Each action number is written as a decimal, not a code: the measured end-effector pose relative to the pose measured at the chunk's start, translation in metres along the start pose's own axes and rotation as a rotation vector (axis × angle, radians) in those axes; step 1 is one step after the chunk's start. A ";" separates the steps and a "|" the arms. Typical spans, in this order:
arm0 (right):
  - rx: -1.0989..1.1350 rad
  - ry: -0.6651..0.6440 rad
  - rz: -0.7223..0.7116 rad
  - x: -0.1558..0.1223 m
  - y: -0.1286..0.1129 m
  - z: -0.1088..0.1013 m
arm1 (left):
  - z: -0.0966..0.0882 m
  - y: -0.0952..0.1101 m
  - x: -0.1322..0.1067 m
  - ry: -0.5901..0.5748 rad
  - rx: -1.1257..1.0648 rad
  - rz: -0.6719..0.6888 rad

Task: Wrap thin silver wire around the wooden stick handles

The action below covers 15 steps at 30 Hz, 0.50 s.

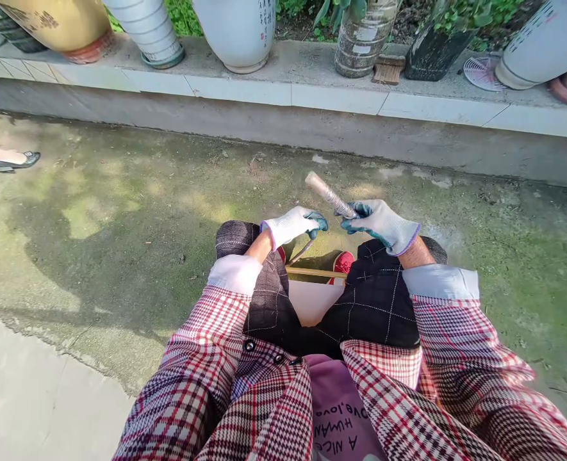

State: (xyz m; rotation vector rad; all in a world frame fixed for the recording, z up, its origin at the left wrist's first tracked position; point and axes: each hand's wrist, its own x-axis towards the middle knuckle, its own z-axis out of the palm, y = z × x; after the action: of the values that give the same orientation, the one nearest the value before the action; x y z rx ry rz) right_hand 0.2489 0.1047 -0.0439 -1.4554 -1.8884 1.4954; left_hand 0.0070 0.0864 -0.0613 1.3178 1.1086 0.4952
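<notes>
My right hand (382,224), in a white and teal work glove, is closed round a short wooden stick wrapped with wire (334,195). Its bare, pale end points up and to the left, away from me. My left hand (297,225), gloved alike, is bent with its fingers together, a little apart from the right one. From its fingertips a thin dark rod (300,253) slants down between my knees; how the fingers hold it is partly hidden. Below, a light wooden bar (314,273) lies across, above a pale flat surface (314,301) between my thighs.
Red shoes (343,264) show between my knees. Ahead runs a low tiled ledge (245,88) bearing several plant pots, among them a white vase-shaped pot (238,32) and a dark pot (439,51). Another person's foot (11,157) is at the far left on mossy concrete (120,243).
</notes>
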 end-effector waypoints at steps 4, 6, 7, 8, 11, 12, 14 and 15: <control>-0.024 0.244 0.050 0.010 0.004 -0.001 | 0.002 -0.006 0.002 -0.106 -0.031 0.022; -0.299 0.306 0.119 0.014 0.006 -0.002 | 0.002 -0.007 0.003 -0.128 -0.019 0.008; -0.484 0.292 0.157 0.016 0.007 -0.003 | 0.002 -0.007 0.003 -0.115 -0.006 -0.003; -0.657 0.245 0.189 0.016 0.007 -0.003 | 0.002 -0.007 0.003 -0.089 0.012 -0.011; -0.915 0.059 0.238 0.015 0.008 0.000 | 0.000 -0.004 0.003 0.026 0.068 -0.019; -0.924 0.013 0.239 0.014 0.009 0.002 | -0.001 -0.004 0.002 0.053 0.083 -0.014; -0.909 -0.046 0.227 0.012 0.012 0.005 | -0.002 -0.005 0.003 0.088 0.106 -0.005; -0.900 -0.070 0.219 0.011 0.014 0.006 | -0.004 -0.007 0.003 0.104 0.115 -0.001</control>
State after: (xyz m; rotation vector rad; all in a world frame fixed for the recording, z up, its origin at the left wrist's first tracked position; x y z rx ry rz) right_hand 0.2469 0.1097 -0.0618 -2.0211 -2.6920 0.7540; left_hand 0.0034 0.0890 -0.0684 1.4039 1.2391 0.5095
